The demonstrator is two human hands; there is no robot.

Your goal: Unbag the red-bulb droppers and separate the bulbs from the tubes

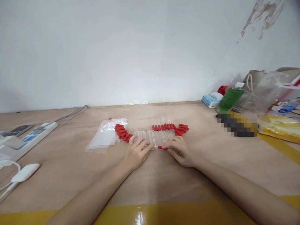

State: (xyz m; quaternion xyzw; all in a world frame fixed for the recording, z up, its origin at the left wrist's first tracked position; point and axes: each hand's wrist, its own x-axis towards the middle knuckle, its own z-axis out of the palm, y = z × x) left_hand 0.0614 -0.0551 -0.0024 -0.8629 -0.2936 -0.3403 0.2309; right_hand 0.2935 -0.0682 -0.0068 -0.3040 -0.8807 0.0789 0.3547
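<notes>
A heap of clear glass droppers with red rubber bulbs (161, 131) lies in the middle of the wooden table (70, 175). My left hand (137, 153) and my right hand (179, 151) meet at its near edge. Both pinch one dropper (160, 147) that lies sideways, the left fingers on its clear tube, the right fingers at its red bulb. More red bulbs (122, 132) fan out at the heap's left end. A stack of small clear zip bags (106, 136) lies just left of them.
A white power strip (35, 137) with a phone (18, 129) beside it and a white charger (24, 172) sit at the left. At the right stand a green bottle (228, 100), a tissue pack (212, 99), plastic bags (264, 90) and a yellow package (280, 126). Yellow tape (150, 214) edges the table's front.
</notes>
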